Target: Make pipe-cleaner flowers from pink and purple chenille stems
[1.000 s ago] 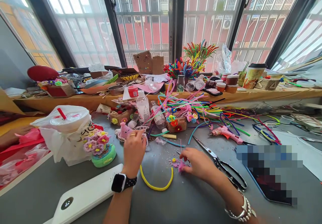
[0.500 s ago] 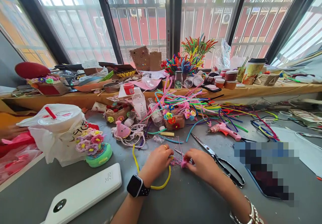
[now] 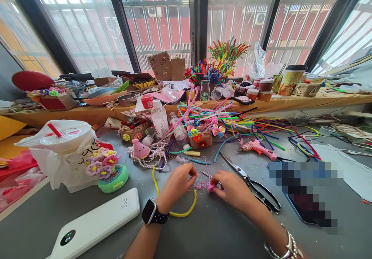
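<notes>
My left hand (image 3: 180, 180), with a watch on its wrist, has thumb and fingers pinched together. Whatever is in the pinch is too small to make out. Under that hand runs a yellow pipe cleaner (image 3: 186, 213), curving out on both sides. My right hand (image 3: 231, 187) pinches a fuzzy pink pipe cleaner piece (image 3: 209, 188) from which a thin stem stands up. Pink fluff clippings (image 3: 200, 185) lie between my hands. Narrow scissor blades (image 3: 205, 174) show behind the pink piece; whether my right hand holds them I cannot tell. Large black-handled scissors (image 3: 245, 176) lie beside it.
A white power bank (image 3: 97, 222), a flower pot craft (image 3: 113, 177) and a bagged drink cup (image 3: 65, 142) stand left. Right are a pink glue gun (image 3: 258, 149) and a phone (image 3: 302, 201). Behind lie pearl strings (image 3: 154, 160), bottles and many pipe cleaners (image 3: 232, 121).
My left hand has moved slightly left, away from the pink piece, widening the gap between my hands. My right hand keeps its pinch. At the far left, another person's hand has left view.
</notes>
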A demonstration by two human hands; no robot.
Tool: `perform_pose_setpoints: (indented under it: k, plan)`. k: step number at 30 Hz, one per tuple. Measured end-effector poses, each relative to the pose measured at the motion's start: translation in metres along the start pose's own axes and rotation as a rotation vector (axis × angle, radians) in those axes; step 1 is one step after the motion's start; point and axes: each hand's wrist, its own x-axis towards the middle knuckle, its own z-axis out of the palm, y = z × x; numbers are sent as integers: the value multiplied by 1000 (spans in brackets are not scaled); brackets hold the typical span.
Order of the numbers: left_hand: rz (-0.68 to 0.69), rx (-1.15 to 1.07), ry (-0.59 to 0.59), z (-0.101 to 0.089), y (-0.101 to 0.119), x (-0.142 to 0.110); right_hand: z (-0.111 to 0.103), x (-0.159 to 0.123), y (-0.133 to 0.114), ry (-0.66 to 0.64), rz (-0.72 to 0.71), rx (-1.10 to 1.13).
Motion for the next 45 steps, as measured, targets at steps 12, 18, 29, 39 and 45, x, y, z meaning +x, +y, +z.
perform_pose_setpoints:
  k: [12, 18, 29, 39, 45]
  plan:
    - [-66, -484, 98, -18, 9, 2, 0, 0, -1, 33, -18, 61]
    - [-103, -619, 23, -17, 11, 1, 0, 0, -7, 205, -72, 225]
    - [-56, -618, -48, -9, 13, -1, 18, 8, -19, 332, -97, 559]
    - [-117, -502, 2, -16, -4, -1, 30, 21, -16, 359, -130, 386]
    - [-183, -465, 80, -22, -5, 0, 32, 21, -16, 324, -194, 360]
